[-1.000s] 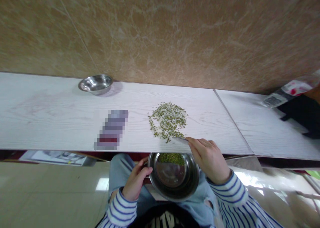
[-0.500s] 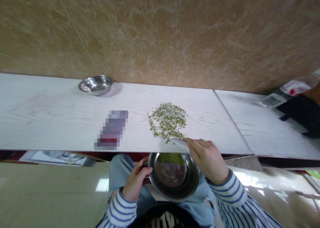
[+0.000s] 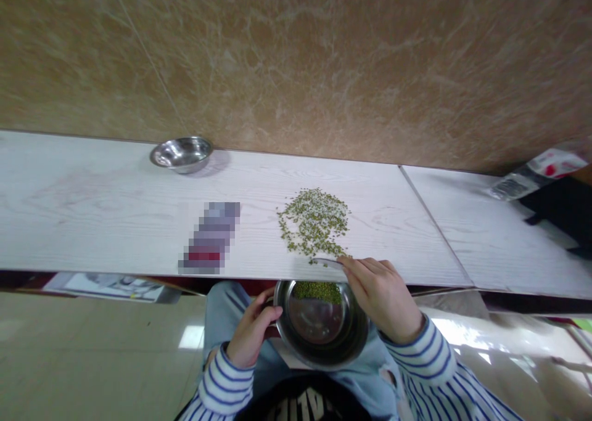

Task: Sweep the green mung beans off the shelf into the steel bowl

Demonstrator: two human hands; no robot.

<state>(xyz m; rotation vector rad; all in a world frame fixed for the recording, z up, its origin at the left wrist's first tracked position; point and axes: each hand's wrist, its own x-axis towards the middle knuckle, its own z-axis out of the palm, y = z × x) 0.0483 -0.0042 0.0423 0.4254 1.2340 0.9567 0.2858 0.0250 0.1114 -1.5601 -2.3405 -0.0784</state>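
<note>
My left hand (image 3: 253, 327) grips the left rim of a steel pot (image 3: 287, 341), which sits over my lap below the table's front edge. Green mung beans (image 3: 317, 292) lie inside the pot, along its far side. In my right hand (image 3: 382, 293), fingers closed, is a thin grey tool (image 3: 327, 262), held low at the tabletop; its kind is hard to make out because the hand covers most of it. Just beyond its tip, a loose patch of mung beans (image 3: 317, 217) is spread on the white table (image 3: 259, 187).
A shallow steel bowl (image 3: 182, 155) stands at the back left near the marbled wall (image 3: 296, 63). Closer in lies a blurred-out flat object (image 3: 210, 236). At the right are a clear plastic package (image 3: 531, 173) and a black item (image 3: 562, 208). Papers (image 3: 111, 285) show under the table edge.
My right hand has drawn the thin tool slightly toward the table's front edge. A few beans at the near side shifted with it. My left hand stays on the pot; the view moved slightly.
</note>
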